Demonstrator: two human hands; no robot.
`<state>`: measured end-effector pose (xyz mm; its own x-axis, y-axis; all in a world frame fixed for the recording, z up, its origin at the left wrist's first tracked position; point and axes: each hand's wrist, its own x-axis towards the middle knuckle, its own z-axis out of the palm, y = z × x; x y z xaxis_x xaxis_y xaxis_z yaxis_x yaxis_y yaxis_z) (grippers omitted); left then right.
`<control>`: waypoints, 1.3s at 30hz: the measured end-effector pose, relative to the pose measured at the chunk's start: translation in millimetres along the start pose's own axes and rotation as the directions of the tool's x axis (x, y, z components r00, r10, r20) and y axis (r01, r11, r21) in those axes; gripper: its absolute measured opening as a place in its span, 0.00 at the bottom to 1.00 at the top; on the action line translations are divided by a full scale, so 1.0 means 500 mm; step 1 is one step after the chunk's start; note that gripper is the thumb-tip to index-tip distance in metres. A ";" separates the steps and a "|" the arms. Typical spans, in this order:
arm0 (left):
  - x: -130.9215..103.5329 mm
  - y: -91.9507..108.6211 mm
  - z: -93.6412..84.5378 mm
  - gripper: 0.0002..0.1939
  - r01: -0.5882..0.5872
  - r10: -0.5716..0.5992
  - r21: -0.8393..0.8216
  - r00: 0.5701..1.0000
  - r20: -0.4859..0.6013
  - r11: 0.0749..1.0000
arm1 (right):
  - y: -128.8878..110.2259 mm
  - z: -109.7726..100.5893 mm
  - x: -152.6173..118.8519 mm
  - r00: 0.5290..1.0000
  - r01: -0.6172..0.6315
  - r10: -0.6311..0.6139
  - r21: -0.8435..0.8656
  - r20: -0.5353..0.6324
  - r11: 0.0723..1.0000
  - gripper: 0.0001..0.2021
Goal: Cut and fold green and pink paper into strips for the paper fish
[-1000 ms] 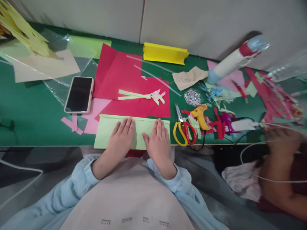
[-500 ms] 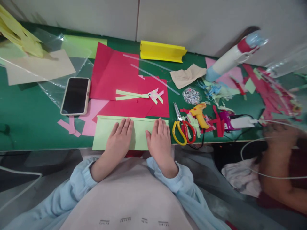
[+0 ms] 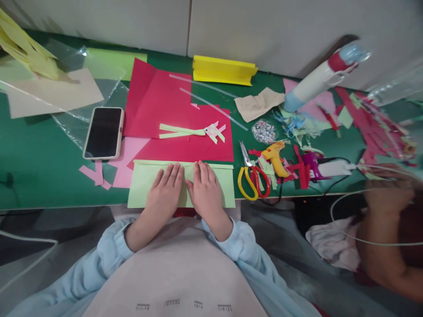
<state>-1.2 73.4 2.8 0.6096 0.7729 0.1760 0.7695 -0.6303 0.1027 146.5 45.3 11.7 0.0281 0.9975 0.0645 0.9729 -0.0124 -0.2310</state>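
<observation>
A light green paper sheet (image 3: 140, 187) lies at the table's front edge, with a narrow fold along its far side. My left hand (image 3: 166, 187) rests flat on its left half, fingertips on the fold. Beside it, my right hand (image 3: 205, 189) also lies flat, its fingers on the same fold near the middle. Both hands are open and grip nothing. Just beyond the sheet are red papers (image 3: 158, 105), on which sits a small fish-like figure (image 3: 214, 131) woven from pink and green strips, with two long green tails.
Right of the sheet lie scissors (image 3: 253, 176), a yellow glue gun (image 3: 276, 158) and paper scraps. A phone (image 3: 103, 133) is at left, a folded yellow card (image 3: 224, 70) and a bottle (image 3: 320, 79) at the back. Another person's arm (image 3: 385, 220) is at far right.
My right hand has slid left along the fold, from the sheet's right end towards my left hand. The left hand has stayed in place.
</observation>
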 end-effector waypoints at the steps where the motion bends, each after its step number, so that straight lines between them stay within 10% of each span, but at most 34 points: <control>1: 0.000 -0.003 -0.003 0.25 -0.009 0.009 0.003 1.000 -0.009 1.000 | 0.002 0.002 -0.002 1.000 0.001 -0.001 0.004 -0.008 1.000 0.29; 39: 0.066 -0.093 -0.003 0.12 -0.120 0.121 0.016 0.967 -0.226 0.993 | 0.022 0.016 -0.012 0.998 0.040 -0.040 0.016 -0.045 0.999 0.27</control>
<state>-17.0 127.9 5.3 0.6390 0.6547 0.4038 0.6938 -0.7172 0.0649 155.0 39.6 0.9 -0.0001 0.9931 0.1174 0.9695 0.0288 -0.2433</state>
